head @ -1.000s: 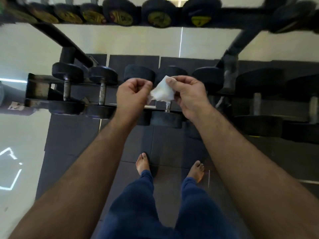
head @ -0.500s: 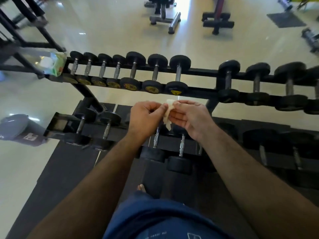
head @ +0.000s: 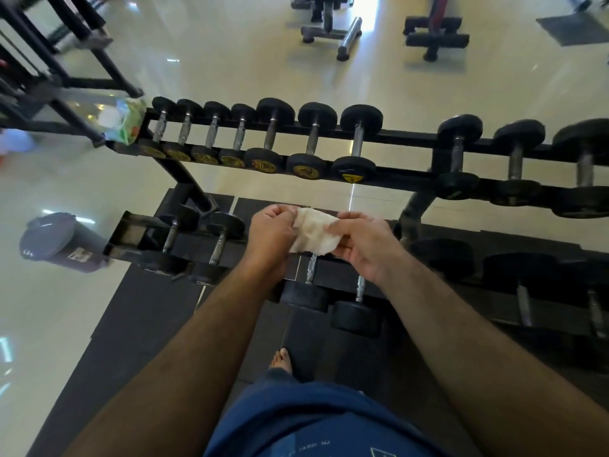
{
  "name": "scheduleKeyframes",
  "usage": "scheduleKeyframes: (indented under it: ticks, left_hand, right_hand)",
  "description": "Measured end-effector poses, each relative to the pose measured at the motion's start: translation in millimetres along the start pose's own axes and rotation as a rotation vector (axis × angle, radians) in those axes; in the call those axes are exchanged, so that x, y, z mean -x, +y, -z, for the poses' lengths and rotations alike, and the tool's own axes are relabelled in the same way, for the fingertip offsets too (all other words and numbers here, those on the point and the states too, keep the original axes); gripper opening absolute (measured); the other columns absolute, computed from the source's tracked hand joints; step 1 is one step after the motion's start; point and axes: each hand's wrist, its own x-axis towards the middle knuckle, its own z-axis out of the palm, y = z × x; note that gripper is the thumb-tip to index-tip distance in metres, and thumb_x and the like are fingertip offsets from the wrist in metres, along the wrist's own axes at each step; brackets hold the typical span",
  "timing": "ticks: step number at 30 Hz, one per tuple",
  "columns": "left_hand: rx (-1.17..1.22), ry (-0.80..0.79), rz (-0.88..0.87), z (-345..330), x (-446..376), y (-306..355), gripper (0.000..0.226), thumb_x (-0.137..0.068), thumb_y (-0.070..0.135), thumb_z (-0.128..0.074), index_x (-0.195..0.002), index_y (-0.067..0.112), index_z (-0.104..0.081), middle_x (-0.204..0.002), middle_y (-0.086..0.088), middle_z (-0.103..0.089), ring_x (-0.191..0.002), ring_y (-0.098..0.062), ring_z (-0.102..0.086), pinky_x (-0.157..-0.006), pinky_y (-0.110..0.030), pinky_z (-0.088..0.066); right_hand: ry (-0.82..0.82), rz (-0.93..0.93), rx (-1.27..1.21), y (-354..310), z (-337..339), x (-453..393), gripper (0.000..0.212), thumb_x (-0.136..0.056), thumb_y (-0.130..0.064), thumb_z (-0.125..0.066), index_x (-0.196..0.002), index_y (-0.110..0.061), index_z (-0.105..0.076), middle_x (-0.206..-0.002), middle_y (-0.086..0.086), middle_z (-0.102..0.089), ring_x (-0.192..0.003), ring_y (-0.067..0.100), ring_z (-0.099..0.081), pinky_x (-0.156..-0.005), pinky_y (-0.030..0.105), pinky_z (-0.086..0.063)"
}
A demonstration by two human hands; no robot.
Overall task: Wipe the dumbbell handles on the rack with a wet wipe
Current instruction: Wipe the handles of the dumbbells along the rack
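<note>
A white wet wipe (head: 314,234) is stretched between both hands above the lower tier of the black dumbbell rack (head: 395,138). My left hand (head: 270,237) pinches its left edge and my right hand (head: 365,247) pinches its right side. Just below the wipe two dumbbells (head: 309,288) with metal handles lie on the lower tier, partly hidden by my hands. The upper tier carries a row of several black dumbbells (head: 313,140) with steel handles. A green wet wipe pack (head: 127,122) sits at the upper tier's left end.
A grey bin (head: 57,240) stands on the floor left of the rack. Black rubber mats (head: 138,324) lie under the rack and my bare foot (head: 281,357). Benches (head: 329,26) and another frame (head: 49,61) stand farther off on the glossy floor.
The view has tilted up from the floor to take in the upper tier. The wipe has been pulled wider between my hands, which have moved apart.
</note>
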Motion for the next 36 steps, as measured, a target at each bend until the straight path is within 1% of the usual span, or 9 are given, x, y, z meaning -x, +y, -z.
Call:
scheduleKeyframes:
  ticks: [6, 9, 13, 17, 22, 26, 29, 33, 36]
  left_hand:
    - [-0.262, -0.274, -0.046, 27, -3, 35, 0.036, -0.095, 0.038, -0.075, -0.114, 0.008, -0.073, -0.101, -0.012, -0.079, -0.088, -0.028, -0.076, -0.071, -0.037, -0.061]
    - [-0.521, -0.483, -0.082, 32, -9, 59, 0.024, -0.088, 0.012, -0.083, -0.11, 0.004, -0.077, -0.103, -0.015, -0.079, -0.095, -0.03, -0.077, -0.079, -0.039, -0.065]
    - [-0.428, -0.415, -0.028, 35, -19, 68, 0.022, -0.088, -0.004, -0.077, -0.11, -0.005, -0.075, -0.103, -0.021, -0.078, -0.098, -0.038, -0.077, -0.08, -0.045, -0.066]
    - [-0.14, -0.343, 0.001, 33, -22, 55, 0.027, -0.091, -0.008, -0.071, -0.118, -0.007, -0.07, -0.105, -0.02, -0.077, -0.093, -0.033, -0.077, -0.068, -0.036, -0.065]
    - [-0.056, -0.363, -0.07, 41, -24, 44, 0.033, -0.086, -0.02, -0.064, -0.115, -0.006, -0.072, -0.102, -0.017, -0.075, -0.093, -0.03, -0.075, -0.074, -0.037, -0.065]
    - [-0.209, -0.381, -0.353, 43, -23, 43, 0.02, -0.084, -0.018, -0.071, -0.1, -0.006, -0.077, -0.105, -0.016, -0.076, -0.101, -0.032, -0.074, -0.085, -0.042, -0.063]
    - [-0.496, -0.316, -0.718, 40, -25, 39, 0.022, -0.082, -0.012, -0.077, -0.091, 0.006, -0.084, -0.102, -0.005, -0.073, -0.099, -0.024, -0.071, -0.086, -0.04, -0.062]
    - [-0.718, -0.341, -0.976, 42, -22, 31, 0.017, -0.083, -0.004, -0.081, -0.089, 0.011, -0.084, -0.101, -0.002, -0.068, -0.095, -0.02, -0.067, -0.078, -0.035, -0.061]
    - [-0.418, -0.392, -0.733, 50, -22, 27, 0.019, -0.081, -0.006, -0.066, -0.084, 0.005, -0.081, -0.103, -0.009, -0.067, -0.096, -0.025, -0.066, -0.076, -0.038, -0.059]
  right_hand:
    - [0.005, 0.23, 0.543, -9, -14, -10, 0.046, -0.082, 0.002, -0.085, -0.117, -0.021, -0.067, -0.118, 0.009, -0.069, -0.11, 0.027, -0.069, -0.087, 0.044, -0.066]
    - [-0.016, 0.292, 0.679, -15, -25, -13, 0.051, -0.08, -0.005, -0.089, -0.119, -0.026, -0.063, -0.115, 0.007, -0.07, -0.105, 0.023, -0.07, -0.082, 0.039, -0.066]
    - [0.07, 0.223, 0.358, -18, -30, -16, 0.05, -0.083, -0.008, -0.089, -0.123, -0.021, -0.061, -0.122, 0.008, -0.067, -0.108, 0.028, -0.071, -0.085, 0.048, -0.067]
    - [-0.12, 0.005, 0.066, -8, -31, -19, 0.063, -0.079, 0.008, -0.087, -0.132, -0.011, -0.06, -0.129, 0.014, -0.071, -0.114, 0.037, -0.073, -0.09, 0.055, -0.065]
    - [-0.121, 0.108, 0.02, -10, -24, -18, 0.034, -0.092, 0.022, -0.06, -0.113, -0.003, -0.07, -0.115, 0.018, -0.078, -0.111, 0.034, -0.076, -0.088, 0.047, -0.066]
    - [-0.174, 0.039, -0.105, -14, -19, -21, 0.022, -0.106, -0.002, -0.053, -0.118, 0.001, -0.071, -0.123, 0.024, -0.075, -0.108, 0.034, -0.077, -0.082, 0.04, -0.065]
    - [-0.246, -0.049, -0.082, -11, -16, -26, 0.05, -0.101, -0.036, -0.067, -0.135, 0.001, -0.065, -0.132, 0.027, -0.069, -0.109, 0.035, -0.074, -0.091, 0.045, -0.064]
    - [-0.285, -0.003, 0.008, -10, -13, -31, 0.037, -0.093, -0.005, -0.078, -0.129, 0.0, -0.07, -0.126, 0.022, -0.074, -0.113, 0.034, -0.075, -0.094, 0.043, -0.064]
    - [-0.255, -0.003, 0.012, -9, -10, -35, 0.032, -0.093, 0.004, -0.075, -0.124, -0.001, -0.072, -0.121, 0.019, -0.077, -0.113, 0.033, -0.076, -0.086, 0.037, -0.065]
